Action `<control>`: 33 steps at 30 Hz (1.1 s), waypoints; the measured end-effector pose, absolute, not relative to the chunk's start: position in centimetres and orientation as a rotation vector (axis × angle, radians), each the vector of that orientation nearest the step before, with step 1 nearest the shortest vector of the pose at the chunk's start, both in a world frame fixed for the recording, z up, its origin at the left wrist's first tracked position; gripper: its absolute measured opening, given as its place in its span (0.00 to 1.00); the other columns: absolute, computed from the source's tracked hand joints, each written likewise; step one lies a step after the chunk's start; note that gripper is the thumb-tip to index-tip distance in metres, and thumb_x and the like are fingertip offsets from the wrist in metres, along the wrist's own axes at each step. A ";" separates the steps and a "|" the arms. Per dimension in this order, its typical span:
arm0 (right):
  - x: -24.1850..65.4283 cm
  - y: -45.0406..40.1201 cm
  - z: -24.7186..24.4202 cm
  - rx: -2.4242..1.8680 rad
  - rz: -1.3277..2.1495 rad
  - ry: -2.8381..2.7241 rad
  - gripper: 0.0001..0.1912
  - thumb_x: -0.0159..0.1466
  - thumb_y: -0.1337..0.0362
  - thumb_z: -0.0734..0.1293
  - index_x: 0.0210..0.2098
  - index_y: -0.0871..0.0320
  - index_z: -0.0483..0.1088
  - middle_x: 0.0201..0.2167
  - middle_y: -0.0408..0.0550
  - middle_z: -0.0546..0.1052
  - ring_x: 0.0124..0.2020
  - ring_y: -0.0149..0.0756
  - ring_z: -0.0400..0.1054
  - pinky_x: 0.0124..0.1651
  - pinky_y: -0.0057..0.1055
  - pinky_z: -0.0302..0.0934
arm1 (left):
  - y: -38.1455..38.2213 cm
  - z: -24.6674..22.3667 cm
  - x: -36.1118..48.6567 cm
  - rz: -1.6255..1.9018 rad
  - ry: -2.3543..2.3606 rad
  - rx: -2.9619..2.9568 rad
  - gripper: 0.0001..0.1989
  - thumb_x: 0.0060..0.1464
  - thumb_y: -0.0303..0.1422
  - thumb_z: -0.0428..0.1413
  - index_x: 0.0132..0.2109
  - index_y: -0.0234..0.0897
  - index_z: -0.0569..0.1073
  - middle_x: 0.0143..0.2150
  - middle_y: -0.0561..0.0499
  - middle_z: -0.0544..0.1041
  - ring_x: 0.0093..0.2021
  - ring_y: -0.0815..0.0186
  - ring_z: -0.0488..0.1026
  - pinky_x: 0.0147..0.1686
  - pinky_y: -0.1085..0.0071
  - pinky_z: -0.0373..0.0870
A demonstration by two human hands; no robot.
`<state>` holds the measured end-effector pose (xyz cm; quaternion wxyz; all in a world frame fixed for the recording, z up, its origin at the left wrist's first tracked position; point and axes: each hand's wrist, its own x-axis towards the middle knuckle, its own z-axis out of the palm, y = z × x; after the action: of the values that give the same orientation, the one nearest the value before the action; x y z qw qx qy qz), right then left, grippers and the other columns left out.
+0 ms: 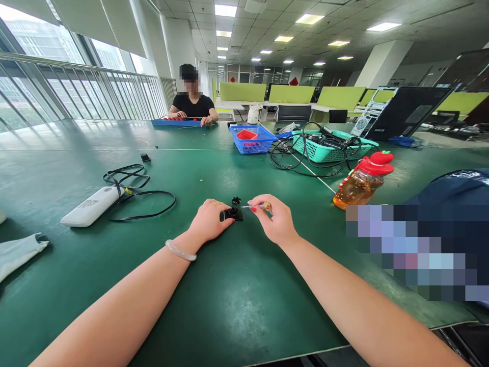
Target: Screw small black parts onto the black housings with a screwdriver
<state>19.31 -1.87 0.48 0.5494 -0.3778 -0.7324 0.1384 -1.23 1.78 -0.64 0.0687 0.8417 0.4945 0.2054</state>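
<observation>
A small black device with a round raised part (234, 213) lies on the green table (244, 285). My left hand (210, 220) is closed on its left side, with the thumb along the near edge. In my right hand (274, 219) is a small screwdriver (261, 206) with a clear handle, pinched between thumb and fingers. Its thin shaft points left toward the device; whether the tip touches it I cannot tell. Just beyond the device sits a small black part (236, 200), too small to make out.
To the left lie a white power bank (91, 206) and a black cable (143, 191). A blue basket (252, 142), a green basket (324, 150) with cables and a red-capped bottle (361, 183) stand farther right. Across the table sits a person (194, 104) behind a blue tray (178, 123).
</observation>
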 end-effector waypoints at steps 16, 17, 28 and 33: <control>18.8 -0.8 -0.3 -1.046 0.710 -1.447 0.16 0.62 0.48 0.66 0.32 0.54 0.66 0.31 0.46 0.76 0.33 0.35 0.73 0.36 0.33 0.70 | 1.9 -0.8 -1.2 0.561 1.488 2.457 0.22 0.53 0.40 0.57 0.55 0.42 0.73 0.49 0.46 0.79 0.55 0.53 0.68 0.56 0.56 0.66; 18.8 -0.8 -0.3 -1.050 0.708 -1.448 0.16 0.62 0.48 0.66 0.32 0.54 0.66 0.31 0.46 0.76 0.32 0.35 0.73 0.36 0.33 0.70 | 1.9 -0.8 -1.2 0.560 1.486 2.459 0.22 0.53 0.40 0.57 0.55 0.42 0.73 0.49 0.45 0.79 0.55 0.53 0.68 0.56 0.56 0.66; 18.5 -1.7 0.3 -0.966 0.620 -1.540 0.12 0.65 0.53 0.63 0.33 0.55 0.67 0.30 0.47 0.77 0.32 0.35 0.73 0.38 0.33 0.70 | 1.7 -0.7 -1.4 0.563 1.494 2.454 0.22 0.52 0.38 0.60 0.55 0.42 0.73 0.49 0.45 0.79 0.54 0.54 0.69 0.56 0.57 0.66; 18.5 -2.5 1.0 -0.923 0.483 -1.728 0.10 0.67 0.58 0.61 0.33 0.55 0.68 0.30 0.47 0.77 0.30 0.34 0.71 0.36 0.32 0.68 | 1.5 -0.5 -1.4 0.572 1.480 2.475 0.23 0.52 0.38 0.61 0.56 0.42 0.73 0.49 0.45 0.79 0.53 0.54 0.70 0.55 0.57 0.67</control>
<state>18.50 -2.54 0.96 0.5328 -0.3873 -0.7247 0.2026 -1.45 1.54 -0.52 0.1005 0.8375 0.5009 0.1937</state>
